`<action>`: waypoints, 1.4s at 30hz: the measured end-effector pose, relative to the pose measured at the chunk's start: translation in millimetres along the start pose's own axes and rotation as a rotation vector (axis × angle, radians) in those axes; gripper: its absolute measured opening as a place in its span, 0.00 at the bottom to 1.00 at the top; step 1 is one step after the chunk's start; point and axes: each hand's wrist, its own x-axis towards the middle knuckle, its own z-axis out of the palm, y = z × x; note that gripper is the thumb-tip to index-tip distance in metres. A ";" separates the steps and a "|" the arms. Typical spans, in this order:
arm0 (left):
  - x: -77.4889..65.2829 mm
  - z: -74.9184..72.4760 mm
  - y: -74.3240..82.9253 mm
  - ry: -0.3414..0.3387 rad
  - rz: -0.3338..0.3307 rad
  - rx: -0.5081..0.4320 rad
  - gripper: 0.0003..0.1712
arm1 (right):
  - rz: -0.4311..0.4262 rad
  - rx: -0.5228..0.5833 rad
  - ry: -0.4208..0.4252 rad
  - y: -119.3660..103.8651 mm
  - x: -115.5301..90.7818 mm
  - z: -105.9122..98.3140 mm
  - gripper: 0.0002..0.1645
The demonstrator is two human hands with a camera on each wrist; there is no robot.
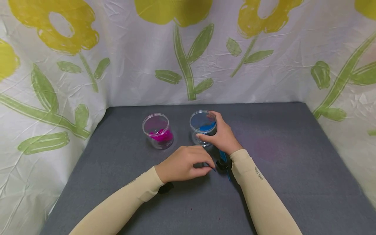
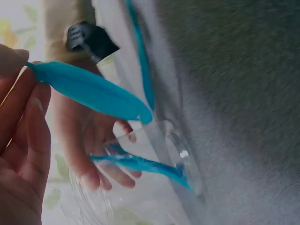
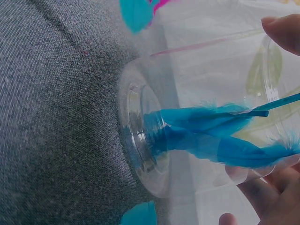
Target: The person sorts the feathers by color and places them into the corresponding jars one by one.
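Observation:
My left hand (image 1: 188,164) pinches a blue feather (image 2: 93,91) by its quill, between thumb and fingertips. In the left wrist view the feather's broad end points toward a clear plastic jar (image 1: 197,138). My right hand (image 1: 224,137) grips this jar around its side near the rim, thumb in front and fingers behind. The jar stands upright on the table, with several blue feathers (image 3: 201,129) inside it. Beside my right wrist, another blue feather (image 2: 143,61) lies on the table, partly hidden by the arm in the head view.
Left of the held jar stands a second clear jar (image 1: 158,145) with magenta feathers (image 1: 162,135) in it. A grey cloth (image 1: 117,163) covers the table, backed by a white curtain (image 1: 126,81) with painted flowers. A black device (image 1: 224,164) is strapped to my right wrist.

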 end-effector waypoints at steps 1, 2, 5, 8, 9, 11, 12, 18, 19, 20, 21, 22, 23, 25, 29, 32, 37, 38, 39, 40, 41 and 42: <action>0.4 -2.9 -0.9 0.015 -0.026 -0.043 0.05 | 0.000 0.000 -0.001 0.1 0.0 0.1 0.67; 0.9 -5.9 -1.8 0.030 -0.052 -0.091 0.05 | 0.001 0.000 -0.002 0.2 0.0 0.3 0.67; 3.6 -14.7 -4.6 0.089 -0.130 -0.219 0.07 | 0.001 -0.006 -0.003 0.8 0.3 0.4 0.66; 8.8 -23.8 -7.0 0.167 -0.220 -0.326 0.08 | 0.006 -0.015 0.002 0.8 1.1 0.1 0.64; 10.7 -26.5 -7.7 0.193 -0.253 -0.358 0.09 | 0.006 -0.016 0.004 0.7 1.5 -0.1 0.63; 14.9 -31.7 -9.0 0.247 -0.314 -0.416 0.08 | 0.007 -0.014 0.002 0.4 2.2 -0.2 0.63; 16.8 -34.1 -9.5 0.274 -0.344 -0.439 0.08 | 0.008 -0.010 -0.001 0.2 2.6 -0.2 0.62; 31.1 -45.9 -16.6 0.443 -0.447 -0.459 0.07 | 0.033 0.000 0.001 -0.7 3.2 -0.4 0.67; 33.7 -47.4 -18.7 0.469 -0.452 -0.452 0.08 | 0.039 0.002 0.002 -0.7 2.9 -0.3 0.68; 36.3 -48.9 -21.0 0.494 -0.456 -0.449 0.08 | 0.043 0.001 0.003 -0.7 2.4 -0.2 0.68; 38.8 -50.3 -23.2 0.517 -0.461 -0.451 0.08 | 0.046 0.003 0.003 -0.5 2.1 -0.1 0.69; 41.0 -51.4 -25.1 0.539 -0.465 -0.461 0.09 | 0.050 0.005 0.001 -0.2 1.7 0.1 0.69; 42.9 -52.3 -27.0 0.559 -0.469 -0.471 0.09 | 0.052 0.009 -0.002 0.0 1.5 0.2 0.69; 46.1 -53.4 -30.1 0.593 -0.475 -0.485 0.09 | 0.051 0.012 -0.004 0.2 1.5 0.5 0.69; 50.1 -54.0 -34.8 0.622 -0.494 -0.480 0.10 | 0.049 0.015 -0.006 -0.9 1.5 0.1 0.69; 50.9 -53.5 -38.2 0.623 -0.507 -0.461 0.10 | 0.045 0.019 -0.004 -1.8 1.8 0.3 0.69; 50.5 -51.2 -43.5 0.623 -0.521 -0.437 0.11 | 0.039 0.022 -0.008 -2.2 1.8 0.7 0.69; 50.4 -50.5 -44.5 0.623 -0.524 -0.432 0.11 | 0.039 0.021 -0.008 -2.0 1.8 0.7 0.69; 50.4 -49.9 -45.3 0.623 -0.527 -0.429 0.11 | 0.038 0.020 -0.009 -1.7 1.9 0.6 0.69; 50.5 -49.2 -46.0 0.624 -0.529 -0.426 0.11 | 0.040 0.019 -0.008 -1.2 2.0 0.7 0.69; 50.6 -48.5 -46.9 0.624 -0.530 -0.425 0.11 | 0.042 0.018 -0.006 -0.7 2.2 0.7 0.69; 50.8 -47.7 -47.8 0.623 -0.530 -0.423 0.11 | 0.042 0.018 -0.005 -0.1 2.2 0.6 0.69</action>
